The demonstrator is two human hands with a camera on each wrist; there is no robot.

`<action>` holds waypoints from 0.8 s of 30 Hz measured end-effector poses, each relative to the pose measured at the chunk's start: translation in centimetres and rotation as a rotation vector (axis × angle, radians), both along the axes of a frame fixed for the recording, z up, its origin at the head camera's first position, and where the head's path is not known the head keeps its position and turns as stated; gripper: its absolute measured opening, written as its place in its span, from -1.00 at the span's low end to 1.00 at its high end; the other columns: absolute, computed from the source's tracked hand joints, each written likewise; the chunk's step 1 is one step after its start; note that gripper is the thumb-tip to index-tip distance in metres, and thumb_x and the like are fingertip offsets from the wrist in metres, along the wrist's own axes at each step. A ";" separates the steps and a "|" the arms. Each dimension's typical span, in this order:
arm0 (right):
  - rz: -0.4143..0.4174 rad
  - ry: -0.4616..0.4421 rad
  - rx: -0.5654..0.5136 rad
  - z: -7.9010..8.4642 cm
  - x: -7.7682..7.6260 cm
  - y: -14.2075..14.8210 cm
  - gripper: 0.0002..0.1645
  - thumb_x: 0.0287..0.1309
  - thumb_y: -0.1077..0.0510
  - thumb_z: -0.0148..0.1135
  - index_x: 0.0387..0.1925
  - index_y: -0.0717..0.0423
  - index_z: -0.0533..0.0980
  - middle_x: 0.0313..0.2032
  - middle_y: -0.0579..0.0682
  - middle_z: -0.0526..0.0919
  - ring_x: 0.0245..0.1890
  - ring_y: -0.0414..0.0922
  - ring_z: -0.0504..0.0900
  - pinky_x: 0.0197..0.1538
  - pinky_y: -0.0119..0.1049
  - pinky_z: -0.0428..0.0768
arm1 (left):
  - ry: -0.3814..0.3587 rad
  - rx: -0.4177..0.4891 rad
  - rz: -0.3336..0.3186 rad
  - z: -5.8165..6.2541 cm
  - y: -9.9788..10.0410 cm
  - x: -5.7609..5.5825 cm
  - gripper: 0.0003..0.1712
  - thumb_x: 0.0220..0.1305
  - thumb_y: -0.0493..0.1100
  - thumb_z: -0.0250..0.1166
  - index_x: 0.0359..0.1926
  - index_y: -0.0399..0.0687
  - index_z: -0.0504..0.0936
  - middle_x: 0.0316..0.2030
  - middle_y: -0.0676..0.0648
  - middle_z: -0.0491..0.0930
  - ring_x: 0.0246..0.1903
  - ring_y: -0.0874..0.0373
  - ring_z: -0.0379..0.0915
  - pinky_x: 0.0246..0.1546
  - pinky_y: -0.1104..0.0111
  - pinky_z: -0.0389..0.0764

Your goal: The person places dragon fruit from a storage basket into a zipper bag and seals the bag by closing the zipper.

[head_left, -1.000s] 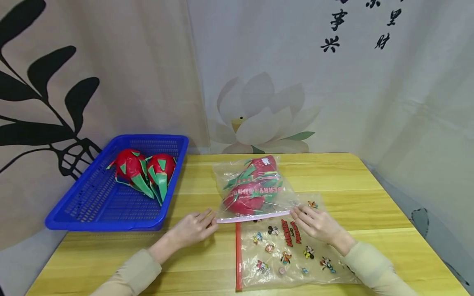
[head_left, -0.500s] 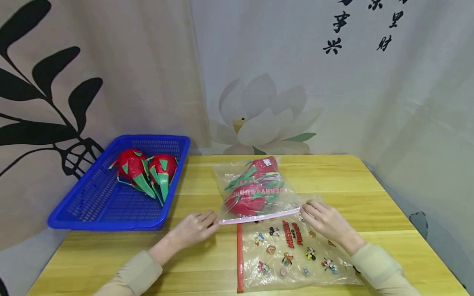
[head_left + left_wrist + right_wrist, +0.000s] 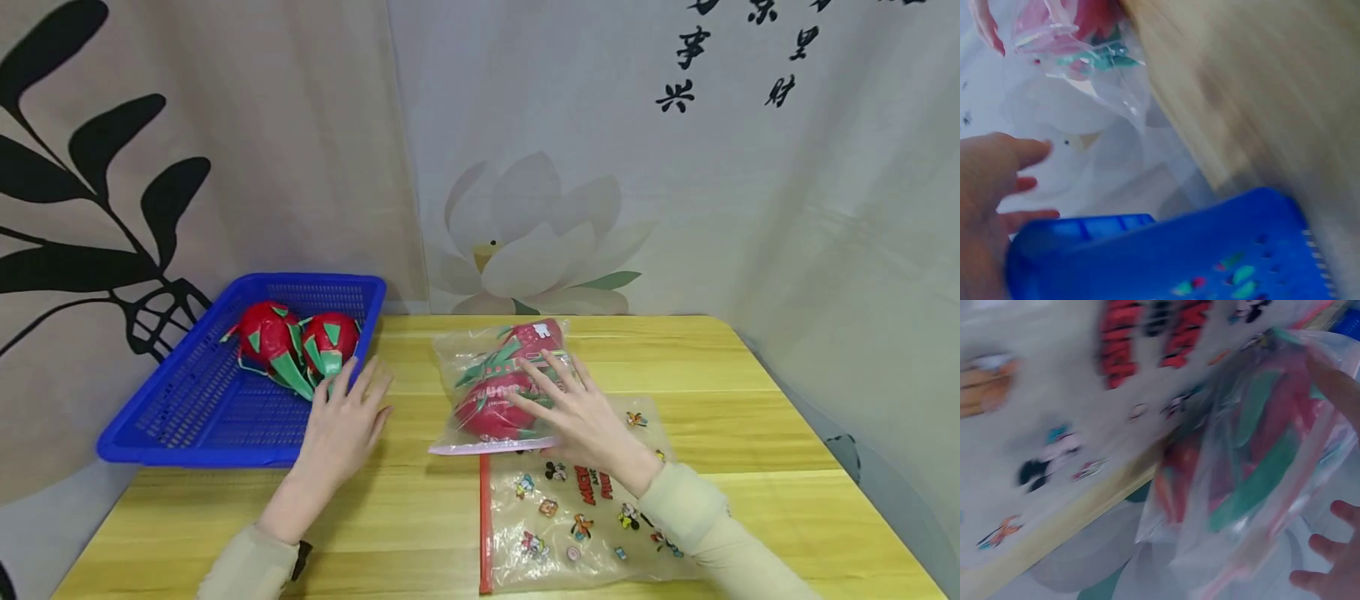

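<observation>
My left hand [image 3: 341,429] reaches to the right rim of the blue basket [image 3: 191,458], fingers extended and overlapping the rim in the head view. Two red dragon fruits [image 3: 264,337] with green scales lie in the basket; the fingertips are close to the right one [image 3: 330,333]. My right hand [image 3: 588,421] is spread over a clear zip bag [image 3: 457,421] with pink print and a lilac zip strip along its near edge. Two more dragon fruits [image 3: 495,408] are inside that bag. In the right wrist view the fingers [image 3: 1329,547] stay straight beside the bag [image 3: 1254,450].
A second, flat clear bag [image 3: 555,562] with cartoon figures and a red zip strip lies on the wooden table [image 3: 405,533], partly under the filled bag and the right forearm. A printed curtain [image 3: 300,167] hangs behind the table's back edge.
Both hands have let go of the lilac zip strip. The left hand has moved left and up to the basket; the right has moved left over the filled bag with fingers spread.
</observation>
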State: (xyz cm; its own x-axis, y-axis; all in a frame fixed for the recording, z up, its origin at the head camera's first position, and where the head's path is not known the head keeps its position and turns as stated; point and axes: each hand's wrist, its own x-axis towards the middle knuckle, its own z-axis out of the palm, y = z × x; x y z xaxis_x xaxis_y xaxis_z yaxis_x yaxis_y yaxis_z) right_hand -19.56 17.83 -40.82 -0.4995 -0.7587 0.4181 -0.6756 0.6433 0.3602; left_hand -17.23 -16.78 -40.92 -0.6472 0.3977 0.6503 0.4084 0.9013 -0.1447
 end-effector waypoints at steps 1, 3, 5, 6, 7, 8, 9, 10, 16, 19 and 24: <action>-0.008 -0.011 0.004 0.0 -0.1 -0.3 0.31 -0.59 -0.44 0.53 0.36 -0.31 0.23 0.42 0.12 0.19 0.41 0.24 0.14 0.39 0.28 0.10 | -0.027 0.018 0.046 0.0 -0.3 0.1 -0.47 0.05 -0.08 0.40 0.07 -0.10 0.53 0.13 -0.26 0.53 0.14 -0.28 0.40 0.00 -0.15 0.48; -0.030 -0.022 0.022 -0.2 -0.3 -0.8 0.33 -0.59 -0.46 0.52 0.37 -0.35 0.19 0.44 0.11 0.15 0.42 0.26 0.11 0.39 0.32 0.07 | -0.078 0.052 0.116 -0.1 -0.7 0.2 -0.43 0.04 -0.11 0.42 0.11 -0.13 0.51 0.16 -0.28 0.50 0.15 -0.31 0.39 -0.02 -0.19 0.48; -0.056 -0.028 0.045 -0.5 -0.5 -1.1 0.34 -0.58 -0.48 0.51 0.39 -0.39 0.15 0.45 0.10 0.12 0.43 0.26 0.10 0.37 0.34 0.06 | -0.112 0.091 0.162 -0.3 -0.9 0.4 -0.42 0.05 -0.14 0.40 0.12 -0.17 0.50 0.14 -0.29 0.51 0.13 -0.32 0.41 -0.05 -0.20 0.49; -0.065 -0.031 0.054 -0.7 -0.6 -1.2 0.35 -0.58 -0.48 0.50 0.39 -0.40 0.13 0.45 0.09 0.12 0.42 0.26 0.11 0.36 0.35 0.07 | -0.121 0.111 0.176 -0.4 -0.9 0.5 -0.43 0.06 -0.16 0.39 0.12 -0.19 0.50 0.13 -0.30 0.52 0.11 -0.32 0.42 -0.06 -0.19 0.50; -0.075 -0.037 0.061 -0.9 -0.7 -1.4 0.35 -0.57 -0.47 0.50 0.40 -0.42 0.11 0.45 0.09 0.11 0.43 0.26 0.11 0.35 0.36 0.08 | -0.125 0.127 0.188 -0.5 -0.9 0.5 -0.43 0.06 -0.18 0.38 0.12 -0.21 0.50 0.11 -0.30 0.53 0.09 -0.32 0.44 -0.08 -0.18 0.51; -0.080 -0.038 0.063 -1.1 -0.9 -1.5 0.35 -0.56 -0.46 0.51 0.40 -0.41 0.11 0.45 0.09 0.11 0.42 0.25 0.12 0.33 0.38 0.11 | -0.125 0.141 0.197 -0.5 -0.9 0.5 -0.44 0.06 -0.19 0.37 0.12 -0.23 0.50 0.09 -0.31 0.54 0.06 -0.32 0.46 -0.11 -0.17 0.52; -0.084 -0.038 0.065 -1.2 -1.0 -1.6 0.36 -0.57 -0.45 0.52 0.40 -0.41 0.10 0.45 0.09 0.13 0.42 0.25 0.14 0.32 0.39 0.12 | -0.121 0.152 0.201 -0.6 -0.9 0.6 -0.46 0.07 -0.22 0.35 0.11 -0.25 0.50 0.08 -0.31 0.55 0.03 -0.31 0.49 -0.13 -0.16 0.53; -0.084 -0.038 0.061 -1.3 -1.1 -1.8 0.36 -0.56 -0.43 0.53 0.40 -0.41 0.10 0.44 0.09 0.14 0.41 0.24 0.15 0.31 0.40 0.13 | -0.112 0.156 0.204 -0.6 -0.9 0.6 -0.48 0.08 -0.24 0.33 0.10 -0.27 0.51 0.07 -0.31 0.56 -0.01 -0.29 0.52 -0.16 -0.13 0.55; -0.072 -0.035 0.055 -1.3 -1.6 -2.4 0.32 -0.45 -0.26 0.58 0.41 -0.41 0.07 0.40 0.12 0.23 0.34 0.25 0.28 0.18 0.44 0.27 | -0.058 0.128 0.199 -0.9 -1.1 0.6 -0.58 0.06 -0.36 0.25 0.01 -0.34 0.56 0.03 -0.31 0.60 -0.30 -0.19 0.64 -0.38 0.01 0.59; -0.073 -0.015 0.088 -0.9 -1.8 -2.6 0.27 -0.36 -0.24 0.55 0.42 -0.41 0.06 0.37 0.11 0.28 0.30 0.26 0.33 0.14 0.42 0.33 | -0.071 0.114 0.199 -0.9 -1.2 0.6 -0.56 0.03 -0.39 0.24 0.01 -0.36 0.56 0.04 -0.31 0.59 -0.39 -0.17 0.62 -0.44 0.05 0.57; -0.113 0.004 0.165 0.2 -2.0 -2.4 0.31 -0.39 -0.30 0.53 0.42 -0.47 0.00 0.36 0.05 0.31 0.29 0.22 0.37 0.16 0.36 0.37 | -0.125 0.097 0.211 -0.9 -1.0 0.7 -0.50 -0.01 -0.42 0.25 0.06 -0.35 0.54 0.08 -0.30 0.57 -0.38 -0.16 0.62 -0.45 0.07 0.56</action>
State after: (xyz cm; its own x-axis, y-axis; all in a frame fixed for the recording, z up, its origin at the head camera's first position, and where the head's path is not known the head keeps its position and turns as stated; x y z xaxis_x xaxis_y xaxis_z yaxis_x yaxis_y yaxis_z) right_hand -21.59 15.43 -40.57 -0.5840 -0.7561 0.2953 -0.6006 0.6473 0.4694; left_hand -16.54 -17.76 -41.78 -0.7867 0.1851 0.5889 0.2196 0.9755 -0.0134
